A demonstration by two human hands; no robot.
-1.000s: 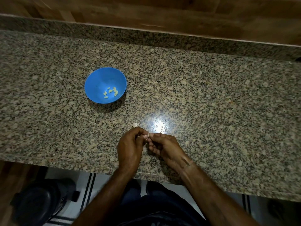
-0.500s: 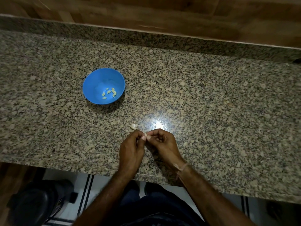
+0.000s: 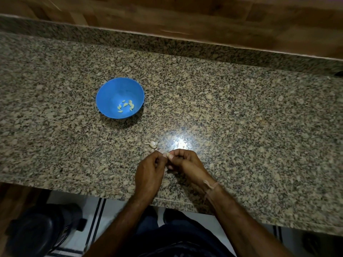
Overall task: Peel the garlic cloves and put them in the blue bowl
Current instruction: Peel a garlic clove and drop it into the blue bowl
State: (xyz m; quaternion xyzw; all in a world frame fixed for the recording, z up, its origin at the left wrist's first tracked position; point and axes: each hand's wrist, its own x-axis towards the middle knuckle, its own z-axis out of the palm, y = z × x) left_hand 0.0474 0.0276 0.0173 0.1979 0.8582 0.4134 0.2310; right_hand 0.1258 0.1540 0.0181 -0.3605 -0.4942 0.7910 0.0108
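A garlic clove is being pinched between the curled fingertips of the left hand and the right hand, nearer the person than the blue bowl and to its right. Several peeled cloves are being held in that bowl. A garlic piece is being left on the granite countertop between bowl and hands.

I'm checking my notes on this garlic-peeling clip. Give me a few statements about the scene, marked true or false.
1. The blue bowl holds several peeled cloves. True.
2. The bowl stands to the right of the hands. False: it stands to their left, farther back on the counter.
3. The left hand and right hand together pinch one clove. True.
4. The garlic piece lies inside the bowl. False: it lies on the counter just beyond the hands.
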